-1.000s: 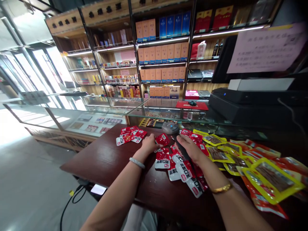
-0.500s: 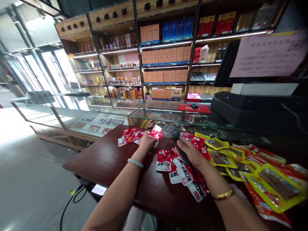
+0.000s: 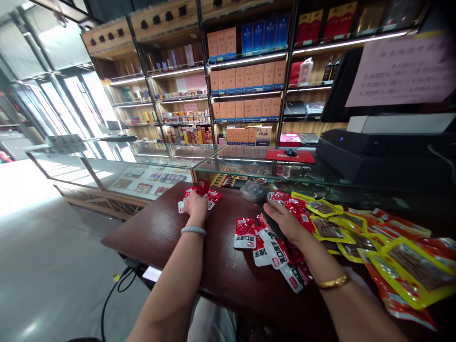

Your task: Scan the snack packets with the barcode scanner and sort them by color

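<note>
My left hand point(image 3: 195, 203) is over a small pile of red-and-white snack packets point(image 3: 214, 197) at the far left of the dark wooden table. Its fingers are closed on a red snack packet point(image 3: 203, 186), which is tilted up above the pile. My right hand point(image 3: 283, 219) grips the dark handle of a barcode scanner point(image 3: 253, 191), whose rounded head points left over the table. Below and beside that hand, more red-and-white packets point(image 3: 245, 232) lie in an overlapping heap. Part of the scanner's handle is hidden by my fingers.
Yellow-edged snack bags point(image 3: 326, 228) and orange bags point(image 3: 399, 304) are heaped on the right. Behind the table point(image 3: 156, 228) runs a glass display counter point(image 3: 228, 164) with a red mat point(image 3: 290, 156) and mouse. A black monitor and till point(image 3: 384, 156) stand at the right.
My left hand has moved left with a packet, from in front of the scanner to the far-left pile. The bright scanner light on the packet is gone. My right hand stays nearly in place.
</note>
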### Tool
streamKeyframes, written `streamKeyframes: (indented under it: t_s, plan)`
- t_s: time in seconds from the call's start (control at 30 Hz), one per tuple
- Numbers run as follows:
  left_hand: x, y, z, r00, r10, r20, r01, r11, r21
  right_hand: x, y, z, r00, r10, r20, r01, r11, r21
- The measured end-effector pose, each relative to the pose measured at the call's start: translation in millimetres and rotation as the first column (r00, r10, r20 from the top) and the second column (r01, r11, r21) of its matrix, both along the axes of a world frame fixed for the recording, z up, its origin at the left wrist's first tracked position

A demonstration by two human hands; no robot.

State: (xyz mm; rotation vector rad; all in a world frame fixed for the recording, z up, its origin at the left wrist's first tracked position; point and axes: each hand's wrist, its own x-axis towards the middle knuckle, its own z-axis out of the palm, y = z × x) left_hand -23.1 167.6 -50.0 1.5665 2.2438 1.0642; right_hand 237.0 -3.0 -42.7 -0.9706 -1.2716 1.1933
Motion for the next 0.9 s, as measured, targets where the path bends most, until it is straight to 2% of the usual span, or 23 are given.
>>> streamKeyframes:
  t_s: [0.07,0.1,0.13,0.17,0.2,0.23,0.27,0.3,0.33,0.37,0.4,0.47,0.53,0.6,0.67,0.73,0.83,0.9]
  plan:
    - [4,-4,-0.6,0.996,0.084,-0.041,-0.079,0.991,0.105,0,0,1.1,1.0,0.001,-0.004,-0.001,1.0,0.011]
    - [9,-6,-0.3,0.995,0.078,-0.054,-0.068,0.984,0.163,0,-1,1.9,1.0,0.003,-0.007,-0.003,1.0,0.014]
    - [14,-9,0.4,0.998,0.014,-0.067,0.0,0.979,0.204,0,-1,2.8,1.0,0.004,-0.01,-0.004,1.0,0.017]
    - [20,-13,1.3,0.99,-0.118,-0.076,0.132,0.968,0.215,0,-1,3.5,1.0,0.004,-0.012,-0.004,1.0,0.018]
    - [26,-16,2.1,0.951,-0.3,-0.079,0.31,0.932,0.189,0,-2,4.1,1.0,0.004,-0.013,-0.003,1.0,0.019]
    - [33,-21,2.6,0.862,-0.501,-0.073,0.506,0.853,0.13,0,-2,4.5,1.0,0.003,-0.013,-0.003,1.0,0.021]
    - [40,-25,2.7,0.732,-0.678,-0.063,0.681,0.731,0.045,0,-2,4.8,1.0,0.003,-0.013,-0.002,1.0,0.023]
    - [46,-30,2.4,0.593,-0.803,-0.052,0.802,0.596,-0.053,0,-1,5.1,1.0,0.001,-0.013,0.0,1.0,0.026]
    - [52,-35,1.9,0.477,-0.877,-0.048,0.865,0.479,-0.153,1,-1,5.3,1.0,-0.002,-0.013,0.003,1.0,0.025]
    - [57,-39,1.4,0.404,-0.913,-0.062,0.881,0.406,-0.243,1,-1,5.6,1.0,-0.007,-0.014,0.007,1.0,0.022]
    - [60,-43,0.9,0.369,-0.925,-0.092,0.87,0.378,-0.315,1,-1,5.9,1.0,-0.012,-0.014,0.012,1.0,0.018]
    - [65,-47,0.0,0.368,-0.915,-0.167,0.827,0.404,-0.391,1,-1,6.6,1.0,-0.016,-0.017,0.016,1.0,0.004]
    - [66,-47,-1.4,0.396,-0.896,-0.198,0.804,0.443,-0.396,0,-2,6.8,1.0,-0.012,-0.024,0.011,1.0,-0.008]
    - [64,-43,-4.0,0.435,-0.891,-0.13,0.821,0.451,-0.35,0,-2,6.3,1.0,-0.014,-0.028,0.013,1.0,-0.016]
    - [60,-36,-7.4,0.492,-0.87,0.007,0.845,0.475,-0.246,-1,-2,5.3,0.999,-0.025,-0.028,0.024,1.0,-0.02]
    - [57,-29,-10.5,0.582,-0.804,0.12,0.813,0.574,-0.099,-1,-1,4.4,0.999,-0.029,-0.021,0.029,0.999,-0.017]
    - [54,-19,-12.2,0.738,-0.641,0.212,0.639,0.764,0.089,-1,-1,3.5,1.0,-0.014,-0.005,0.014,1.0,-0.011]
    - [54,-14,-11.7,0.779,-0.567,0.269,0.543,0.823,0.163,-2,-2,3.6,1.0,-0.009,0.005,0.009,1.0,-0.015]
